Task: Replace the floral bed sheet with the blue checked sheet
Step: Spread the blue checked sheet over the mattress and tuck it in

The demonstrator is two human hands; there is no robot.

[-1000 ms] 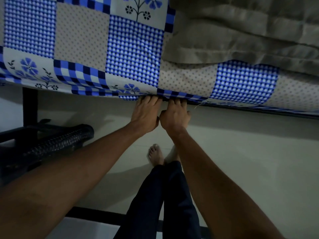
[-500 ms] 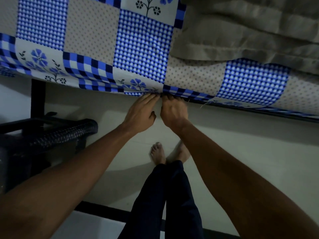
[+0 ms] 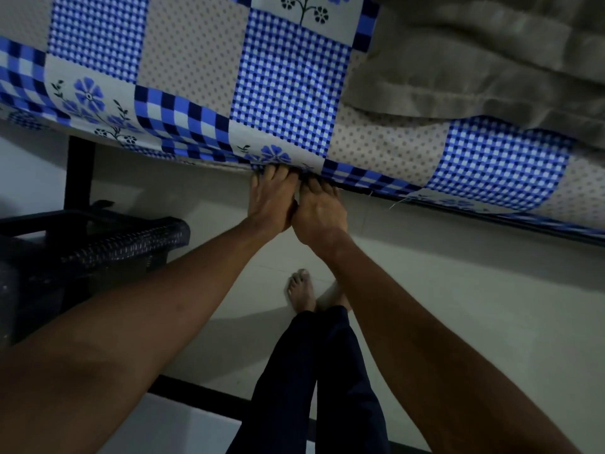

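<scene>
- At the near edge of the bed frame (image 3: 78, 172), your left hand (image 3: 271, 199) and right hand (image 3: 319, 209) sit side by side and touching. They are right where the blue checked sheet (image 3: 288, 77) turns under.
- Half a second ago your left hand came in at a slant. It now points straight in, its straight fingers pressing the hem up beneath a flower patch, and it holds nothing that shows.
- Your right hand has kept to the same spot. Its fingertips are buried under the fabric, so I cannot tell whether it pinches the hem or only pushes it.
- The sheet has not shifted over the last second. It lies spread across the bed top with its border hanging just over the edge, and a grey folded cloth (image 3: 491, 60) rests on it at the far right.
- No separate floral sheet is in view, so the swap itself looks done and you are at the tucking stage.
- This stretch seems nearly seated. Stray threads (image 3: 397, 202) and a loose border show just to your right, so that side probably wants your hands next.
</scene>
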